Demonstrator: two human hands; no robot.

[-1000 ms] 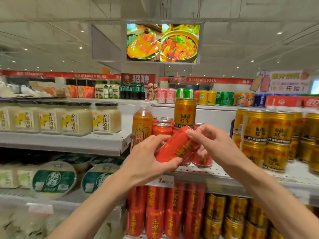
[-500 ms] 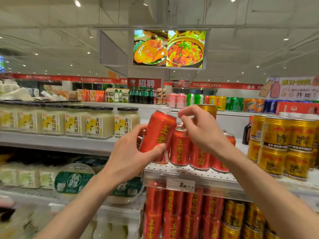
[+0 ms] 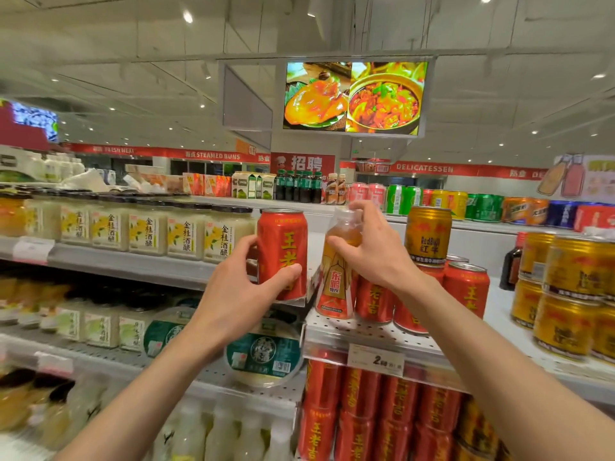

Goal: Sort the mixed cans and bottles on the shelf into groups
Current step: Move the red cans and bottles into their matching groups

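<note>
Now my left hand (image 3: 239, 296) holds the red can (image 3: 283, 252) clear while my right hand (image 3: 376, 251) grips the orange bottle (image 3: 336, 281) at the shelf's (image 3: 366, 334) left edge, probably to regroup them.

At frame centre, the can (image 3: 282, 252) is red with yellow characters. Right of it, the bottle (image 3: 336, 277) is amber with an orange and gold label. The lone can (image 3: 428, 235) behind is gold with red lettering. Jars (image 3: 146, 229) at left are creamy white with yellow flower labels.
</note>
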